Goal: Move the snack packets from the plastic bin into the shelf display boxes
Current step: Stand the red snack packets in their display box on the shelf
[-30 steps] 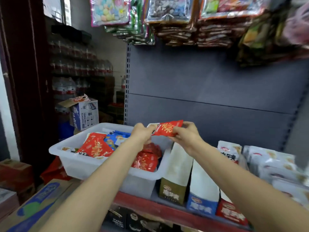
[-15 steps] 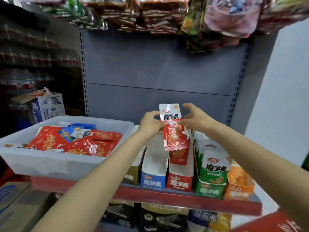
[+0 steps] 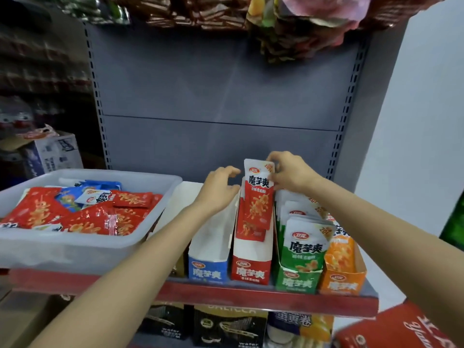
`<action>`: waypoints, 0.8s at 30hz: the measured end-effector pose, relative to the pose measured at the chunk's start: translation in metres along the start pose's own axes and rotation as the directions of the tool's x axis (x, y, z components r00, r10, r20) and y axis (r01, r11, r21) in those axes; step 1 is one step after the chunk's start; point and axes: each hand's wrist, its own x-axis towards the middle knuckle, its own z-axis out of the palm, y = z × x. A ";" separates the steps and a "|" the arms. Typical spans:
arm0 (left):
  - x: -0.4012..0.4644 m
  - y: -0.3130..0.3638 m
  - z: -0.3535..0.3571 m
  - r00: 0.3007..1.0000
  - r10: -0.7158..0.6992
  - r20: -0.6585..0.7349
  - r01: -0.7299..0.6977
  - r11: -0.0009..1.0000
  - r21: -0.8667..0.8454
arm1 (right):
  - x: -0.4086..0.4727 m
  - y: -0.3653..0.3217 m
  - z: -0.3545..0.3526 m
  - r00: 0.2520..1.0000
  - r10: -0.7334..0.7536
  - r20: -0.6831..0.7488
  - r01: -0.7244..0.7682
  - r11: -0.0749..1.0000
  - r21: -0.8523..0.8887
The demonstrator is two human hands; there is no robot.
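Right hand (image 3: 288,172): pinching top corner of red packet (image 3: 256,197), fingers curled on its white upper edge. Packet upright, lower part down inside red box (image 3: 251,267), just in front of another red packet already in there. Left hand (image 3: 218,189): fingers loosely curved, holding nothing, hovering just left of packet over the box's left wall; touching it or not, cannot tell.

Plastic bin (image 3: 75,249) at left on shelf (image 3: 226,295), loaded with loose red packets (image 3: 95,217) and some blue packets (image 3: 100,187) toward the back. Boxes in a row right of bin: blue box (image 3: 208,267) beside red box, showing bare white inside; green box (image 3: 298,280) packed with green packets (image 3: 306,244); orange box (image 3: 344,282) at far right with orange packets (image 3: 341,252). Grey back panel (image 3: 221,96) behind. Hanging snack bags (image 3: 288,23) overhead, blurred. Cardboard carton (image 3: 55,151) at far left behind bin.
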 end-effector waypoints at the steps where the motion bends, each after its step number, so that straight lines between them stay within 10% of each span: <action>1: -0.001 -0.002 0.002 0.999 -0.002 0.041 0.002 1.000 -0.006 | 0.002 0.000 0.003 0.999 0.007 0.034 -0.006 1.000 -0.023; 8: 0.002 0.000 0.009 0.998 0.008 -0.055 -0.017 0.986 -0.169 | 0.015 0.002 0.012 0.991 -0.010 0.136 0.036 0.980 -0.197; 19: 0.019 -0.002 0.021 1.000 -0.006 0.008 0.004 0.962 0.273 | 0.025 0.016 0.017 0.982 -0.086 0.171 0.145 0.916 -0.374; 24: 0.018 -0.007 0.018 0.993 -0.037 0.115 0.016 0.984 0.179 | 0.027 0.018 0.013 0.973 -0.086 0.216 0.155 0.933 -0.325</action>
